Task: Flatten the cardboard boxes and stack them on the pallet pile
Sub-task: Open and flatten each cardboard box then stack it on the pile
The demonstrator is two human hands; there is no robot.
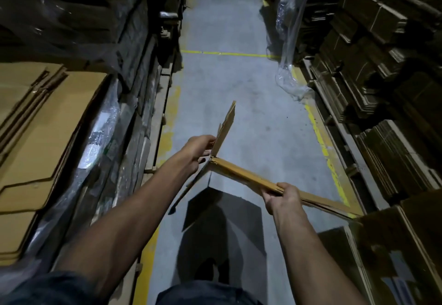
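A brown cardboard box (248, 175) hangs collapsed in front of me above the aisle floor, seen almost edge-on. My right hand (282, 198) grips its folded long edge near the middle. My left hand (199, 150) holds the box at its left corner, fingers curled at the base of a flap (226, 127) that sticks upward. Another flap hangs down below the left hand. A pile of flattened cardboard sheets (47, 122) lies on a wrapped pallet load at my left.
A grey concrete aisle (229, 77) with yellow floor lines runs ahead. Wrapped pallet loads (124, 60) line the left side. Dark stacks of flattened boxes (382, 89) and loose plastic wrap (290, 82) line the right. A carton (406, 245) stands at lower right.
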